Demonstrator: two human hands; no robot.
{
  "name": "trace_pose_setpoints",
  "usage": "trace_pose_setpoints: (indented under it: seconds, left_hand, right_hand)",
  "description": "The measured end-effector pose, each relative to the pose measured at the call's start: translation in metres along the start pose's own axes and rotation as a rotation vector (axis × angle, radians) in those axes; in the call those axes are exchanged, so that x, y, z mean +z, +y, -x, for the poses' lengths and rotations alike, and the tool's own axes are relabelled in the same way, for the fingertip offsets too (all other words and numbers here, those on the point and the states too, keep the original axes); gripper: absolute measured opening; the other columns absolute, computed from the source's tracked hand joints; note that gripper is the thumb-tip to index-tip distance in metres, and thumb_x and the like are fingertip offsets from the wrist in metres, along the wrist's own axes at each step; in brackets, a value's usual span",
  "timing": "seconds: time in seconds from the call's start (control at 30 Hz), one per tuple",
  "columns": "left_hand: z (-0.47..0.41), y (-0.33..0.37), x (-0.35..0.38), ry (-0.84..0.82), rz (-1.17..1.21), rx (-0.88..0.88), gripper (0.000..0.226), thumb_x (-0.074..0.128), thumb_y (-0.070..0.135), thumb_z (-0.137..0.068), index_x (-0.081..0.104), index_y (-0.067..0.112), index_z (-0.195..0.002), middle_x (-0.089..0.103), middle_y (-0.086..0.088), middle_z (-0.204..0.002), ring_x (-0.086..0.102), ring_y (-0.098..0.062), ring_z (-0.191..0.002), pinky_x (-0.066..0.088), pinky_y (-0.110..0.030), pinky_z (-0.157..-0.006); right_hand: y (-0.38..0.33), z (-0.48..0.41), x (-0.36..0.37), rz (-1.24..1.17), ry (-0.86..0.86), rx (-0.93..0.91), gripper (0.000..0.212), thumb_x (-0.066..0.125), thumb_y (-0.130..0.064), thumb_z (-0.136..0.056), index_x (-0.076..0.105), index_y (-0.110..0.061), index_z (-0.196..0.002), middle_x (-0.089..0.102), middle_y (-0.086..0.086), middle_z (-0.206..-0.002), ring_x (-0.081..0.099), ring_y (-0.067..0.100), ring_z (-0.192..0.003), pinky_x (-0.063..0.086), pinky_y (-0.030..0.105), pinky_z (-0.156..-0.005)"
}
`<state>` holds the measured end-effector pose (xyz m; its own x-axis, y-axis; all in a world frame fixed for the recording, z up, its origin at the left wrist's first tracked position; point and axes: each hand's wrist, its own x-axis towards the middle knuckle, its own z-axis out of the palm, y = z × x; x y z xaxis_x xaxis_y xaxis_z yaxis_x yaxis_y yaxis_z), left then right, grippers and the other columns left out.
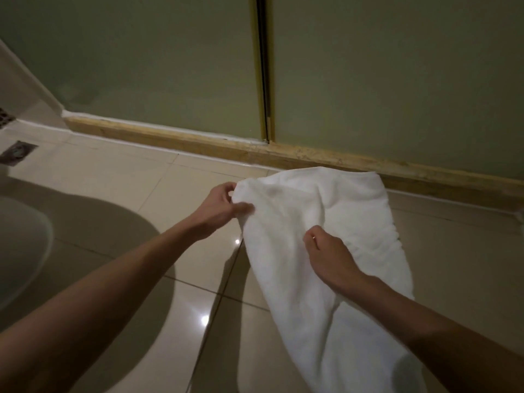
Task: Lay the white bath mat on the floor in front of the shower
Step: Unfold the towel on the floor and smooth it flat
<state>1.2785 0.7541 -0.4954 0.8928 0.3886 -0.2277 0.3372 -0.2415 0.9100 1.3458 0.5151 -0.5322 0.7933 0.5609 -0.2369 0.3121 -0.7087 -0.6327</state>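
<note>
The white bath mat (295, 211) hangs bunched and folded between my hands, its far end touching the tiled floor close to the shower's wooden sill (198, 143). My left hand (222, 208) pinches the mat's left edge with thumb and fingers. My right hand (326, 253) grips a fold in the middle of the mat, fingers curled into the cloth. The frosted glass shower door (368, 80) stands shut right behind the mat.
Glossy beige floor tiles (175, 194) spread to the left of the mat. A white rounded fixture (19, 242) sits at the left edge. Two floor drains (17, 151) lie in the far left corner. A brass door frame strip (265, 66) divides the glass panels.
</note>
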Motion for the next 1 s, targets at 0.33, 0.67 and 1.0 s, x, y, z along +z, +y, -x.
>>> trace_pose_setpoints:
  seconds: [0.33, 0.67, 1.0]
  left_hand:
    - [-0.008, -0.006, -0.009, 0.230, -0.112, -0.021, 0.022, 0.065, 0.019, -0.090, 0.060, 0.007, -0.108, 0.066, -0.010, -0.099, 0.067, -0.024, -0.083, 0.056, -0.029, -0.062]
    - [0.012, -0.045, -0.037, -0.262, -0.318, -0.198, 0.049, 0.087, 0.020, -0.067, 0.064, 0.020, -0.110, 0.070, 0.002, -0.109, 0.067, -0.015, -0.097, 0.055, -0.031, -0.085]
    - [0.005, -0.034, -0.019, -0.067, -0.371, -0.012, 0.029, 0.080, 0.018, -0.076, 0.059, 0.015, -0.096, 0.067, 0.001, -0.093, 0.067, -0.012, -0.079, 0.051, -0.018, -0.057]
  right_hand:
    - [0.016, 0.008, 0.002, 0.565, -0.312, -0.160, 0.031, 0.033, -0.035, -0.098, 0.051, -0.020, -0.118, 0.047, 0.003, -0.127, 0.050, 0.024, -0.116, 0.038, 0.041, -0.098]
    - [0.024, 0.018, 0.006, 0.744, -0.342, -0.204, 0.040, 0.032, -0.042, -0.100, 0.032, -0.019, -0.132, 0.027, 0.011, -0.143, 0.030, 0.026, -0.133, 0.035, 0.057, -0.099]
    - [0.064, 0.022, -0.007, 0.808, -0.251, -0.189, 0.054, 0.023, -0.062, -0.093, 0.026, -0.030, -0.137, 0.022, 0.008, -0.147, 0.012, 0.028, -0.143, 0.024, 0.061, -0.104]
